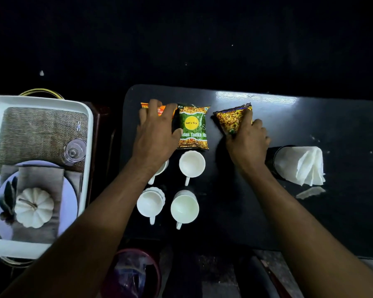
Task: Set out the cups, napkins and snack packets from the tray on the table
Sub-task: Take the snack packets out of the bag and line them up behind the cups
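Three snack packets lie in a row at the far side of the black table (310, 211). My left hand (157, 134) rests flat on the orange packet (145, 106), fingers spread, its thumb touching the green packet (194, 127). My right hand (249, 139) grips the lower end of the yellow packet (230, 117). Several white cups stand in two rows nearer me: one (192, 163) behind, two in front (150, 204) (184, 208), and one (162, 168) largely hidden under my left wrist. White napkins (304, 165) stick out of a dark holder (272, 157) lying at the right.
A white tray (41, 101) sits to the left of the table, its base printed with a place setting, a pumpkin and a glass. A maroon bin (134, 274) with a plastic liner stands below the table's near edge. One loose napkin piece (310, 192) lies near the holder.
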